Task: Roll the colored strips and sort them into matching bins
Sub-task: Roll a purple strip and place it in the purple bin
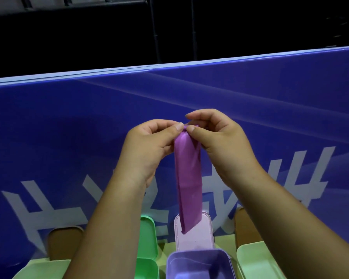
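Hands: left hand (149,146) & right hand (220,141) both pinch the top end of the purple strip (188,174), thumbs vs fingers, up in the air.
Strip: hangs nearly full length over the lilac lid (195,238), behind the purple bin (199,253).
Progress: prob. roll only just starting; binning not yet done.
Around: green bin (147,264) to the left, pale green bin (256,260) to the right, blue banner (69,127) behind.
Blocking: forearms hide parts of the bins.

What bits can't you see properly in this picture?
Head view:
Top end of the purple strip: pinched between the left hand and right hand, so any roll is hidden.
Purple bin: cut off by the bottom edge.
Green bin: partly behind the left forearm.
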